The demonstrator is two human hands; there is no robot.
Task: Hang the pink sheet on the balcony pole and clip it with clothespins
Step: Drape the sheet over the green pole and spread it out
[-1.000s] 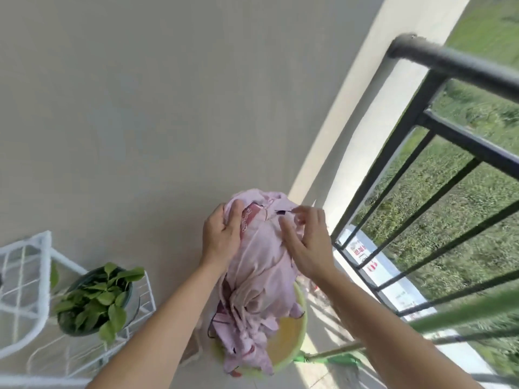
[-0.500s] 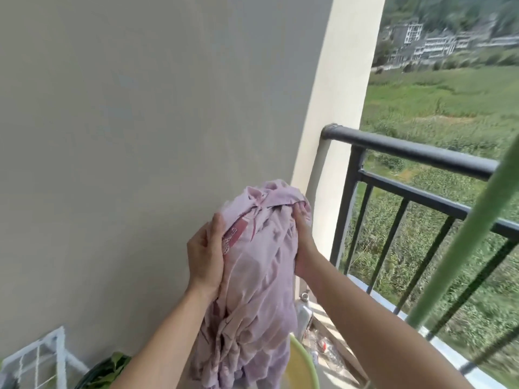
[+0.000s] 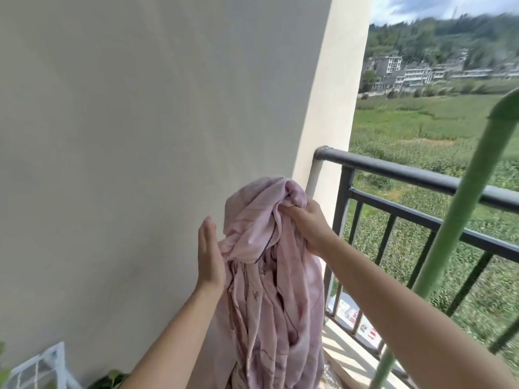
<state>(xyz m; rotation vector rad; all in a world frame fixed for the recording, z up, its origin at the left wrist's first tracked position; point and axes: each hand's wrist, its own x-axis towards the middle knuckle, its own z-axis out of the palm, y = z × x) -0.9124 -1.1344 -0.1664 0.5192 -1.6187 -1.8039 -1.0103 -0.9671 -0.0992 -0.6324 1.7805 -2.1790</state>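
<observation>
Ahead: wall [image 3: 140,136] left, railing [image 3: 407,175] right, green pole [image 3: 460,226] slanting across right edge.
Pink sheet [image 3: 269,276]: bunched, hanging between both hands.
Right hand [image 3: 311,223]: grips sheet's top fold.
Left hand [image 3: 209,256]: fingers straight, palm touching sheet.

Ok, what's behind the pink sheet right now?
Behind the pink sheet: the cream pillar and the wall end of the dark railing. The floor under the hanging bundle is covered.

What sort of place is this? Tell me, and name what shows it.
Probably a home balcony: a dark metal railing runs out from a plain wall, open fields lie beyond it, and a green pole slants past the sheet.
</observation>
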